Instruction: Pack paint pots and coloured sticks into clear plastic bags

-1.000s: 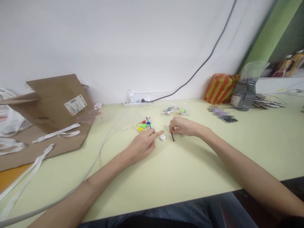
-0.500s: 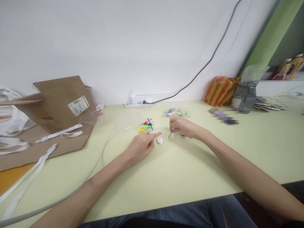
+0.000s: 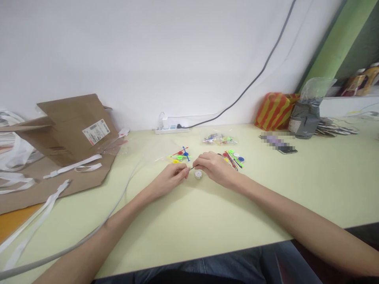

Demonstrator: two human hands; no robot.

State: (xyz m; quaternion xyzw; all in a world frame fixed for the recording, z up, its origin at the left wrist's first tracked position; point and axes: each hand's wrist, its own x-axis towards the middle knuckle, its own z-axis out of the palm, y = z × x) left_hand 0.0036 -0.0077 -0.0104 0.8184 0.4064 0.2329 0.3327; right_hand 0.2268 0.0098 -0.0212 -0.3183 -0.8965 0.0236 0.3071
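My left hand point(image 3: 170, 178) and my right hand point(image 3: 214, 166) meet over the table, fingertips pinched on the two ends of a thin black stick point(image 3: 192, 168). Its full shape is too small to make out. Just below the right fingers sits a small round white piece point(image 3: 198, 174) that looks clear around its lower edge. Beyond my left hand lie coloured spinner arrows with round hubs point(image 3: 181, 154), in red, blue, green and yellow. Past my right hand is a loose pile of coloured discs and thin sticks point(image 3: 235, 159), partly covered by that hand.
Clear bags of coloured parts point(image 3: 220, 137) lie farther back. A power strip point(image 3: 168, 130) stands against the wall. An opened cardboard box point(image 3: 77, 114) with white straps point(image 3: 74, 165) takes up the left. At right are a phone point(image 3: 287, 150), a striped bag point(image 3: 275, 112) and a grey pouch point(image 3: 304, 118).
My right hand has come left from the pile with the black stick, uncovering the discs and sticks. My left hand has drawn its pointing finger in and now pinches the stick's other end.
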